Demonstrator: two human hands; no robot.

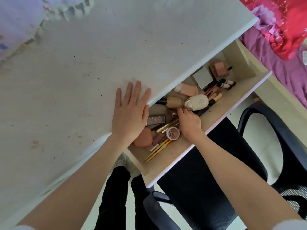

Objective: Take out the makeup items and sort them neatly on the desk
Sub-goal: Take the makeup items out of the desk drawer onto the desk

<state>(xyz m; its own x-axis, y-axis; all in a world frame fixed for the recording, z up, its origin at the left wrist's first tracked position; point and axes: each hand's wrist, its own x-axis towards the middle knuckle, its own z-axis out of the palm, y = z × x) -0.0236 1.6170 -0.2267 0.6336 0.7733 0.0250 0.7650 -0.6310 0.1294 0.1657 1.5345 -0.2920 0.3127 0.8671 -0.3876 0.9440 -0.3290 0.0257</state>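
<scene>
A: Where are the hands?

B: The left hand (128, 114) lies flat on the white bench (83, 67), fingers straight and spread, right at the front edge above the open drawer (214, 113). The right hand (189, 121) is down inside the drawer, fingers curled toward the gold cap of a cream bottle (197, 102). I cannot tell whether it grips the bottle or only touches it.

A: And the makeup?

B: All in the drawer, jumbled. The cream bottle lies tilted over a dark compact, just beside a tan foundation bottle (175, 101). Behind them sits a peach tube (187, 89), then a white square compact (203, 77) and a pink box (220, 69) toward the far right end. Several slim tubes and pencils (216, 95) lie along the drawer's front wall near there.

A: Closer to the person?

B: A brown eyeshadow palette (156, 121) partly under the left hand, a pink makeup sponge (143, 139) below it, a round white jar (172, 133) near the right wrist, and gold-handled brushes (157, 151) lying slantwise between them.

A: Anything around the bench?

B: A black office chair (207, 188) stands under the drawer, and a bed with red and purple bedding (282, 27) sits at the upper right.
</scene>
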